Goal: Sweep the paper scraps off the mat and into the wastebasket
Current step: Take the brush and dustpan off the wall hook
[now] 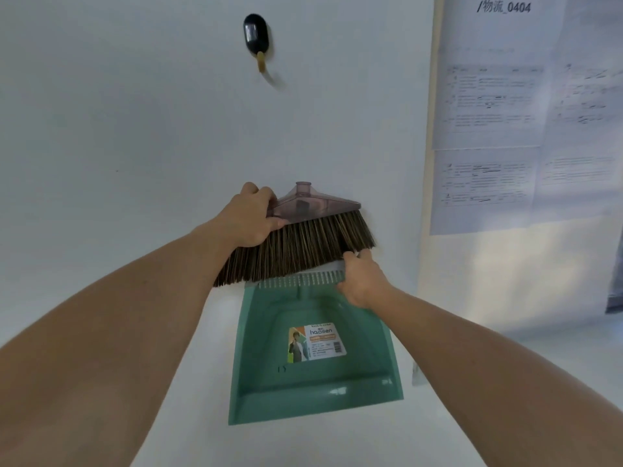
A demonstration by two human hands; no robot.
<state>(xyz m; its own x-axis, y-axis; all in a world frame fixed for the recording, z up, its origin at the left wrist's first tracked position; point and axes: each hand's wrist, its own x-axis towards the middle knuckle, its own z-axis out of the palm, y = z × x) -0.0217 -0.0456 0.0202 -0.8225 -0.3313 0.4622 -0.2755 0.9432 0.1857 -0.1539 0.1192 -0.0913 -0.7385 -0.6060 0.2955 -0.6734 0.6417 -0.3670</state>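
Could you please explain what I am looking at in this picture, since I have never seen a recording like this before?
There is no machine: one wide-angle camera worn on a person's head took this picture, so the two bare arms are that person's own. The left hand grips the clear plastic top of a broom head, brown bristles pointing down. The right hand holds the toothed upper edge of a green dustpan just below. Both are against a white surface, apparently a wall, with a black hook above and printed sheets at right. No mat, scraps or wastebasket show.
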